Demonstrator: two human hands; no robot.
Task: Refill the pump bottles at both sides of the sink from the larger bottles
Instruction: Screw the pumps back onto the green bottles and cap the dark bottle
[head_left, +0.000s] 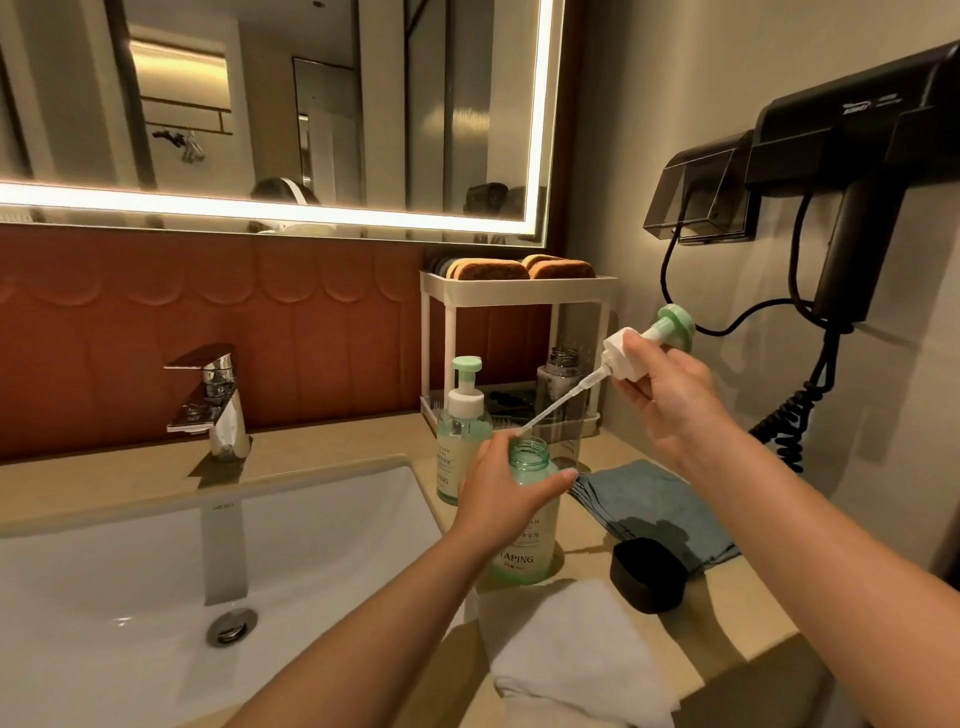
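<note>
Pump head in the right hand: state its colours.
Pump head: pale green top, white collar and tube; head view.

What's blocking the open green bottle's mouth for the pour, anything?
Nothing covers the open green bottle's mouth. The left hand grips it at the shoulder, clear of the rim. Only the dip tube of the pump head, held in the right hand, hangs with its tip by the rim's far side.

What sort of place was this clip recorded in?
Most likely a hotel bathroom: a sink with a faucet under a lit mirror, a wall-mounted hair dryer, and a folded towel on the counter.
</note>
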